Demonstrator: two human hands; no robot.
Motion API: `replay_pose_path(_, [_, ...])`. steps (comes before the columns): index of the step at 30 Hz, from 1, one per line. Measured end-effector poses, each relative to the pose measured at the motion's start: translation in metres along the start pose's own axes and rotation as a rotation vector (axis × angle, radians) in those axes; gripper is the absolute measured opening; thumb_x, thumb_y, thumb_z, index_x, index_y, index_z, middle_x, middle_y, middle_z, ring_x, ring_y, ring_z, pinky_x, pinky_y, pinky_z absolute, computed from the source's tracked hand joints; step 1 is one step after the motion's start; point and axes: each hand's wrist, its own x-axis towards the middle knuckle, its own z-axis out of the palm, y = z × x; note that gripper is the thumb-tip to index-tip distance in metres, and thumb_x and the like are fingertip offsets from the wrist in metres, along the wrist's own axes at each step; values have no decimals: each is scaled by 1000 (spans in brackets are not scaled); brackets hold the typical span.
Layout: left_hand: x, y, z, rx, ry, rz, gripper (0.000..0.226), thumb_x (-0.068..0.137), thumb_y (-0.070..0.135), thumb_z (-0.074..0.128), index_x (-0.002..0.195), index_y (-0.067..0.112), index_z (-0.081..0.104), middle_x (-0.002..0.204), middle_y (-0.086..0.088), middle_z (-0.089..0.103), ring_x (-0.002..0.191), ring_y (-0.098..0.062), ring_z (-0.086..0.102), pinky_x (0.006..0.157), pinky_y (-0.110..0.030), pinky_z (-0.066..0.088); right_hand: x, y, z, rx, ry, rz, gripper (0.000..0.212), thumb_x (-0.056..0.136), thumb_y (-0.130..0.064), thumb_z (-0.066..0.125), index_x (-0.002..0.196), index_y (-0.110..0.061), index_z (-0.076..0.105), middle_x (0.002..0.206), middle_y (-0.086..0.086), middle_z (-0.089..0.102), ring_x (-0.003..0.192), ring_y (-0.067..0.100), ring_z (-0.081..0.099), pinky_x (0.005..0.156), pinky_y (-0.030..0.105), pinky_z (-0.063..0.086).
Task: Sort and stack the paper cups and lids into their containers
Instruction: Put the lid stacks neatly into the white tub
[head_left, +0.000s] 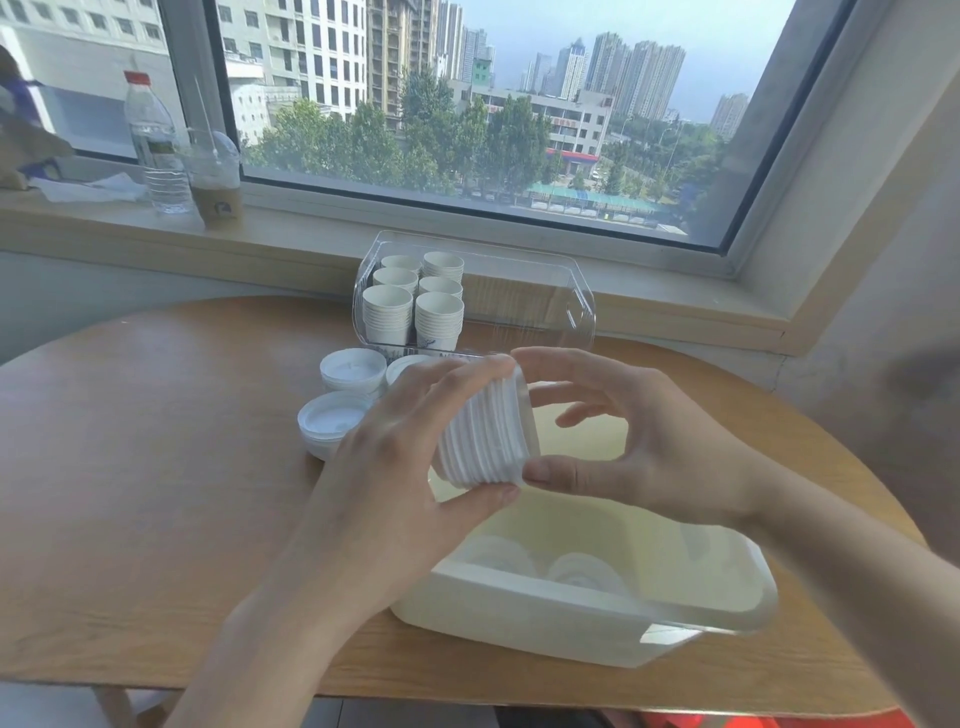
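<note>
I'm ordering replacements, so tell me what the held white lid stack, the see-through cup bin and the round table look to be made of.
White ribbed stack of lids: probably thin matte plastic, going by the crisp moulded rims; coated paper is possible.
Clear rectangular bin holding cups: glossy transparent plastic; the window sill shows through it.
Round tan table: wood or wood-look laminate, matte, with visible grain lines.

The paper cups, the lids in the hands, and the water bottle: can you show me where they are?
paper cups (387, 317): head view, side of the front-left stack in the clear container.
stack of lids (480, 436): head view, ribbed edges, held between both hands.
water bottle (156, 150): head view, clear body, on the windowsill.
</note>
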Motion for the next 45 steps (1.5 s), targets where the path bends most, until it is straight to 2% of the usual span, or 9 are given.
replay_pose_path(12, [-7, 2, -3, -14, -15, 36, 80, 81, 61, 79, 152, 51, 44, 149, 23, 49, 138, -1, 48, 100, -16, 39, -3, 8, 11, 25, 21, -49, 78, 78, -46, 86, 148, -31, 54, 136, -23, 66, 123, 5, 65, 93, 33, 55])
replay_pose_path(17, [-14, 10, -7, 31, 15, -3, 80, 80, 55, 80, 149, 56, 41, 148, 29, 44, 133, 12, 42, 91, -5, 37, 1, 19, 12, -22, 20, 98, 53, 96, -44, 67, 146, -31, 57, 134, -19, 66, 118, -5, 65, 94, 26, 54])
replay_pose_path(19, [-16, 13, -8, 37, 34, -20, 79, 80, 51, 81, 149, 54, 42, 147, 28, 44, 131, 12, 42, 90, -6, 36, 4, 24, 13, -188, -98, 178, 37, 104, -36, 61, 141, -34, 61, 129, -22, 67, 110, -9, 64, 90, 16, 50])
replay_pose_path(24, [-19, 17, -11, 4, 39, -43, 78, 80, 41, 83, 149, 46, 46, 147, 15, 48, 134, -7, 49, 101, -11, 37, -3, 33, 31, -485, -611, 277, 35, 110, -37, 49, 143, -43, 58, 131, -19, 61, 100, -5, 53, 92, 20, 37])
replay_pose_path(27, [-19, 17, -10, 3, 32, -40, 78, 80, 41, 82, 149, 45, 46, 148, 15, 47, 135, -4, 47, 105, -3, 31, -5, 35, 40, -505, -730, 301, 36, 111, -34, 44, 144, -39, 58, 139, -14, 61, 123, 11, 55, 103, 26, 39])
replay_pose_path(30, [-19, 17, -10, 9, 35, -42, 79, 79, 41, 83, 149, 48, 45, 148, 18, 47, 134, 2, 45, 101, -7, 34, -5, 36, 41, -523, -746, 309, 36, 111, -31, 43, 143, -34, 61, 140, -11, 62, 126, 14, 55, 106, 27, 40])
replay_pose_path(34, [-18, 17, -10, 5, 33, -40, 79, 79, 42, 82, 148, 47, 45, 147, 18, 47, 133, -2, 47, 99, -10, 35, -5, 33, 37, -531, -628, 289, 31, 109, -34, 50, 132, -32, 70, 127, -14, 71, 115, 11, 59, 99, 27, 44])
replay_pose_path(40, [-17, 17, -10, -4, 24, -60, 79, 78, 42, 83, 147, 49, 45, 147, 19, 47, 131, 0, 47, 98, -16, 35, -1, 36, 19, -626, -137, 296, 5, 93, -34, 71, 90, -38, 71, 81, -24, 66, 87, 4, 63, 88, 34, 54])
replay_pose_path(45, [-15, 15, -9, -7, 24, -66, 80, 78, 42, 84, 147, 49, 45, 147, 20, 48, 134, -2, 48, 96, -18, 37, -7, 45, -7, -476, 248, 235, 20, 89, -21, 76, 79, -36, 68, 76, -26, 68, 73, -3, 66, 65, 8, 42])
